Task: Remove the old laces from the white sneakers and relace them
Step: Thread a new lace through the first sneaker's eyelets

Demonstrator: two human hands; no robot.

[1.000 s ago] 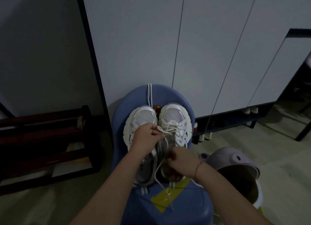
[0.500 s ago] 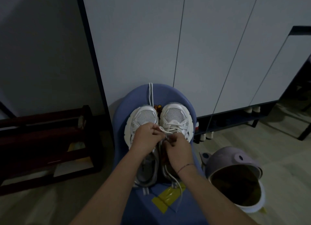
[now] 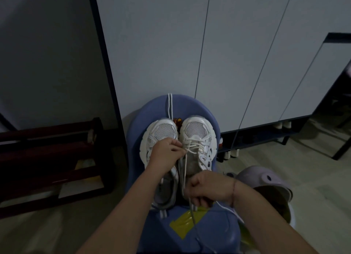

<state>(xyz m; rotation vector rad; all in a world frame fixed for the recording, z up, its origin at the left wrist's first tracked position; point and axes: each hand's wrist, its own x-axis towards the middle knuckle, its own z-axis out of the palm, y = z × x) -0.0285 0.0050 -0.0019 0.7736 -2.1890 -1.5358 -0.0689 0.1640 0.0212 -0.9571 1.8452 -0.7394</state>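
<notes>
White sneakers sitting on blue stool. L hand pinching lace at mid-shoe, R hand gripping it nearer heel. Lace prob soft, thin, slippy; best pinching near tip.

This was a dim home entryway. A tall white cupboard with flat doors filled the back wall, and what looked like shoes were tucked into the open gap beneath it. A dark wooden rack stood low on the left. White sneakers sat on a blue plastic chair against the cupboard, beside a lilac bin on the pale floor.
</notes>
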